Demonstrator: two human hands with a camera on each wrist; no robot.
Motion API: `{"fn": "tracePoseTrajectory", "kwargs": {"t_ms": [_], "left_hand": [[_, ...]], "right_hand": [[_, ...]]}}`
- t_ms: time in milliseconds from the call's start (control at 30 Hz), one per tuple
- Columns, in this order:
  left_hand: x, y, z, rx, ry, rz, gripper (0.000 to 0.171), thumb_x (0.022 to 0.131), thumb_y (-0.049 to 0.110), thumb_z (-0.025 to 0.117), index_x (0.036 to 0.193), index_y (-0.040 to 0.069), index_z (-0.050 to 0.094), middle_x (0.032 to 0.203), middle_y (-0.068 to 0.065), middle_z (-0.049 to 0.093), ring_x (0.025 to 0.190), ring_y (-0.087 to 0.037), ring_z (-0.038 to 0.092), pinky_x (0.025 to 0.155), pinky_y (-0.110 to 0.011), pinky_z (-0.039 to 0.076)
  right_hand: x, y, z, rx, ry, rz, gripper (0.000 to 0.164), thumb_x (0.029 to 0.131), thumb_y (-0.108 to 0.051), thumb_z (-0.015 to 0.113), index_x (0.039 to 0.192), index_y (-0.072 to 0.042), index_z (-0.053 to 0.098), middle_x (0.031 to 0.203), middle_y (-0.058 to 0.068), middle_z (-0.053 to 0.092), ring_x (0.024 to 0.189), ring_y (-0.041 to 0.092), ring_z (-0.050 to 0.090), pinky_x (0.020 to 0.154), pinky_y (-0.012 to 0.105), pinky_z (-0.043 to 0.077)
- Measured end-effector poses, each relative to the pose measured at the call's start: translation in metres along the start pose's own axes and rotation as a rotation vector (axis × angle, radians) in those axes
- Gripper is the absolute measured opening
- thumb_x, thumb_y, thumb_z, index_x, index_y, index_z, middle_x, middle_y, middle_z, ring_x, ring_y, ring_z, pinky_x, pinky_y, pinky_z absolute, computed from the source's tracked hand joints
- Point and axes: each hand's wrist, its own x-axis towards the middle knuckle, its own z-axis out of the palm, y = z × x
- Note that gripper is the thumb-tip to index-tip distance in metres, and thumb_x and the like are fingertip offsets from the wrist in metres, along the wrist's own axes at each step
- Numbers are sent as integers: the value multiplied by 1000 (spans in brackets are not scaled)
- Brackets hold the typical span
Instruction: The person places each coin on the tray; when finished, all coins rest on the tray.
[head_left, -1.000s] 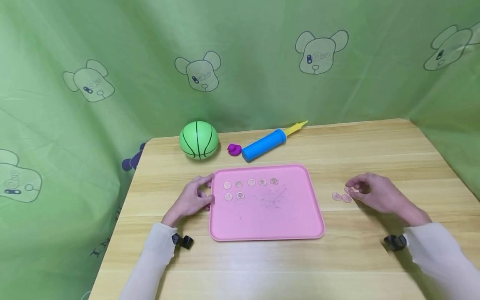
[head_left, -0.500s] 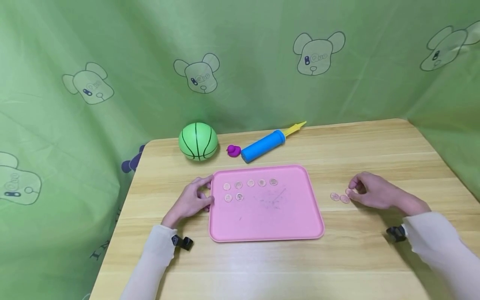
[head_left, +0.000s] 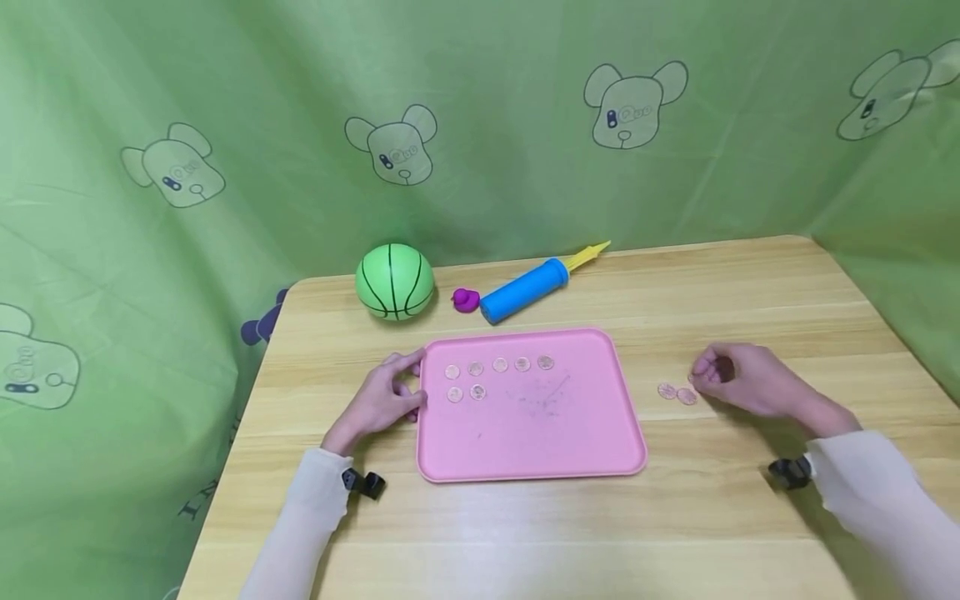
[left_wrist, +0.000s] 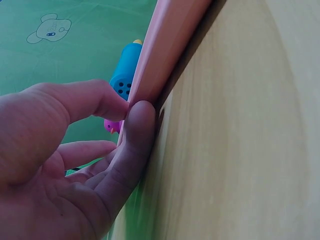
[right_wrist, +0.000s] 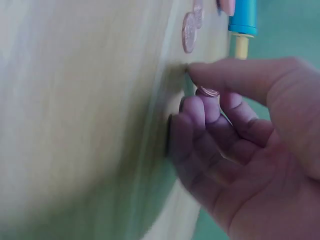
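My left hand (head_left: 381,398) holds the left edge of a pink tray (head_left: 525,450), thumb and fingers at its rim; in the left wrist view, the fingertips press on the tray wall (left_wrist: 167,47). On the tray lie several coins, five-wide along the back row, such as this coin (head_left: 500,364), with a shorter row in front. To the right of the tray, my right hand (head_left: 753,383) pinches a copper-coloured coin (right_wrist: 208,92) between thumb and fingertips, close over the table. Two loose coins (head_left: 667,391) lie flat just left of those fingertips.
Behind the tray sit a green ball (head_left: 395,282), a purple rubber duck (head_left: 466,300) and a blue hand pump (head_left: 525,290) with a yellow nozzle. The wooden table (head_left: 570,542) ends at a green curtain (head_left: 487,150) at the back.
My right fingers have closed over the third loose coin, which is now mostly hidden in the head view. My left hand and the tray hold their place.
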Motion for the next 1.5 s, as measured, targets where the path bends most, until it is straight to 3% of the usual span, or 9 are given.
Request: {"fn": "tracePoseTrajectory", "kwargs": {"t_ms": [200, 467, 600, 767, 1000, 1300, 1500], "left_hand": [[0, 1, -1, -9, 1, 0, 80, 94, -5, 74, 167, 1, 41, 137, -23, 56, 72, -17, 67, 60, -30, 70], [-2, 2, 1, -21, -2, -5, 80, 94, -6, 73, 166, 1, 41, 137, -23, 55, 72, -16, 67, 61, -31, 71], [-1, 1, 1, -20, -6, 3, 80, 94, -6, 74, 166, 0, 41, 137, -23, 55, 72, -17, 67, 61, -32, 70], [0, 0, 0, -17, -7, 2, 80, 94, -5, 74, 166, 0, 41, 136, -23, 55, 71, -16, 67, 60, -31, 70], [0, -1, 0, 1, -3, 3, 80, 94, -6, 73, 166, 1, 41, 136, -21, 56, 70, -15, 67, 59, -31, 69], [0, 0, 0, 11, -4, 5, 80, 94, -5, 74, 166, 1, 41, 136, -21, 56, 70, -14, 68, 59, -29, 69], [1, -2, 1, 22, -2, 5, 79, 94, -4, 74, 166, 1, 41, 136, -21, 56, 70, -14, 67, 59, -29, 69]], "right_hand": [[-2, 3, 9, 197, 56, 100, 33, 99, -21, 82, 125, -1, 74, 111, 16, 81, 88, 1, 72, 76, 15, 64], [8, -27, 24, 441, 18, 145, 45, 99, -22, 82, 136, 0, 69, 122, 23, 78, 94, 8, 80, 74, 30, 72], [19, -47, 31, 469, 2, 104, 44, 99, -19, 82, 135, 1, 68, 120, 23, 77, 93, 14, 79, 71, 30, 71], [35, -71, 42, 494, -14, 50, 38, 98, -13, 81, 130, 3, 69, 118, 23, 77, 97, 18, 79, 83, 27, 71], [53, -101, 65, 526, -51, 51, 31, 96, -8, 81, 124, -1, 71, 112, 19, 77, 92, 23, 77, 72, 32, 71], [77, -138, 98, 542, -71, -85, 21, 94, 2, 80, 115, 0, 77, 102, 18, 80, 87, 23, 79, 74, 24, 70], [90, -151, 112, 485, -99, -91, 16, 96, -4, 80, 112, -3, 78, 99, 13, 81, 83, 19, 78, 71, 22, 69]]}}
